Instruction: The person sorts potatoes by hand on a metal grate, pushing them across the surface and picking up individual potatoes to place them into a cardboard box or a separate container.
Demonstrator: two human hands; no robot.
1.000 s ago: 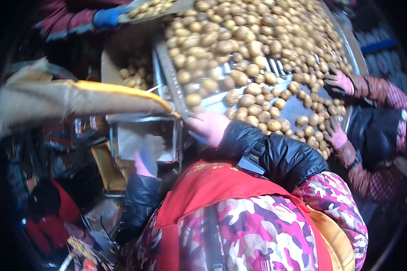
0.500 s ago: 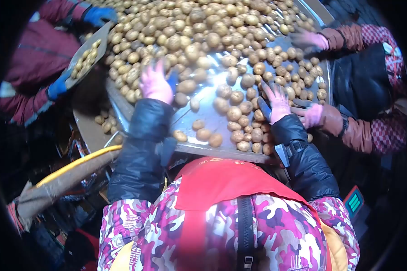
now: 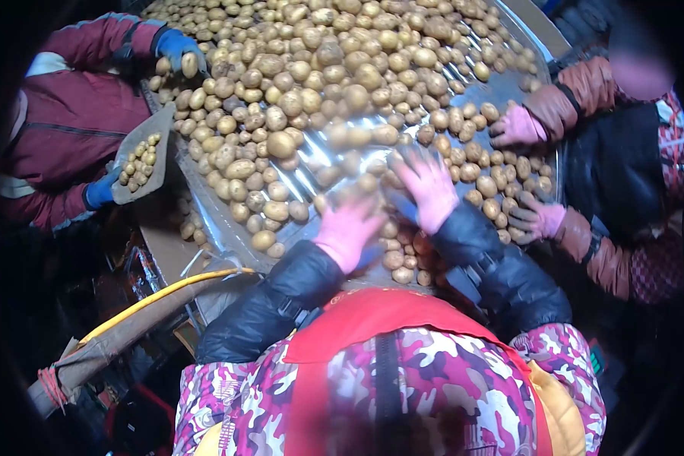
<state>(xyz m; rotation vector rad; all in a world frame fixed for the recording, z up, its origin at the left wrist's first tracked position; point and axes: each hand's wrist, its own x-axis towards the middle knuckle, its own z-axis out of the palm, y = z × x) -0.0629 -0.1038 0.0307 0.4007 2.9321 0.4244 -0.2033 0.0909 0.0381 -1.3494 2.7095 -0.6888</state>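
Note:
A large heap of potatoes covers most of the shiny metal sorting table in front of me. My left hand, in a pink glove with dark fingertips, is low over the near part of the table, fingers stretched out and smeared by motion. Close beside it, to the right, my right hand lies spread against potatoes in a matching glove. Blurred potatoes sit just beyond both hands. Several small potatoes are between my right forearm and the table's near edge.
At left, a co-worker's blue-gloved hand holds a potato; their other hand supports a scoop of small potatoes. A second co-worker's gloved hands touch potatoes at right. A yellow hose runs along a wrapped beam at lower left.
My left hand has come nearer and to the right; my right hand has shifted left, so they are close together. Potatoes have moved across the metal. The left co-worker now holds a potato.

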